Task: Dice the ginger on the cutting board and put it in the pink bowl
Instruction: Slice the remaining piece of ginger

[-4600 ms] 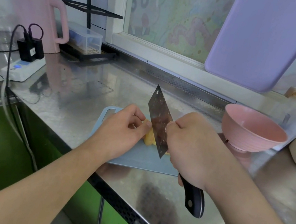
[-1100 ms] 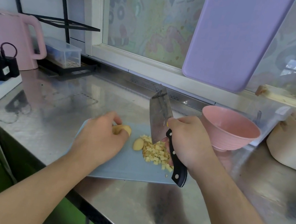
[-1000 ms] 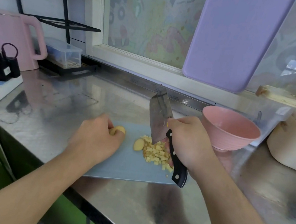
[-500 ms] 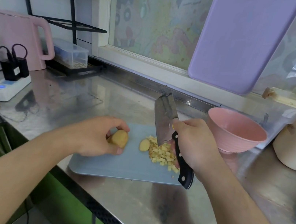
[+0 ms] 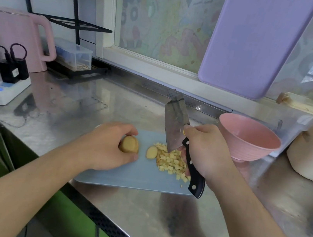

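We are working at the steel table (image 5: 113, 101), where the blue cutting board (image 5: 134, 176) is lying. The pink bowl (image 5: 247, 140) is standing just right of the board, and we are seeing nothing in it. Our right hand (image 5: 205, 152) is wrapping its fingers around the cleaver (image 5: 174, 129), its blade tilting over the diced ginger (image 5: 171, 161) piled on the board. Our left hand (image 5: 108, 147) is pinching the ginger chunk (image 5: 129, 144) between curled fingers, a ginger slice (image 5: 151, 152) lying just beside it.
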